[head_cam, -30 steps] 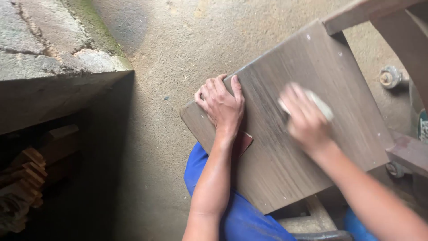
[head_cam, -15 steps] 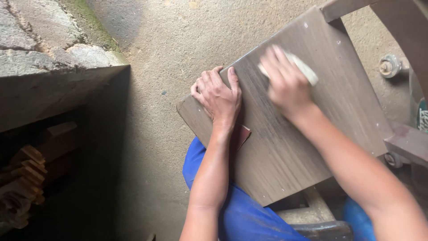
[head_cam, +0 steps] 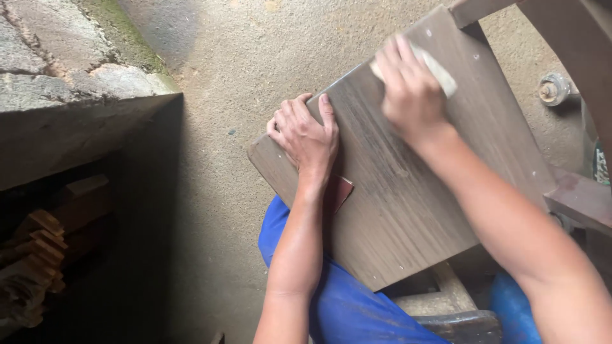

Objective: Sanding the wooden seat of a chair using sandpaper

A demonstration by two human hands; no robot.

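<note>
Nearest to me are my knees in blue trousers (head_cam: 331, 306), and the brown wooden panel (head_cam: 408, 191) rests tilted across them, its near corner low and its far end running up to the right against a dark wooden frame (head_cam: 574, 38). A small reddish scrap (head_cam: 341, 191), possibly a spare bit of abrasive paper, lies on the panel just beside my left wrist.

My left hand (head_cam: 306, 137) lies flat on the panel's left edge, fingers curled over the rim and thumb stretched along the face, bracing the board. Farther up, my right hand (head_cam: 408, 89) is closed around a pale sanding pad (head_cam: 440, 73), fingers pressed down on it, and the pad sits against the panel close to its far left edge.

As I judge it, I am mid-rub on the face of the board, at the far end of a stroke. The next move calls for drawing the pad toward me along the grain with even pressure, while the left hand keeps the panel from sliding off my lap.

Beyond the board is sandy, dusty floor (head_cam: 255, 57). To the left a cracked concrete ledge (head_cam: 70, 83) overhangs a dark space with stacked wood pieces (head_cam: 32, 255), and a metal bolt (head_cam: 551, 89) shows at the far right
</note>
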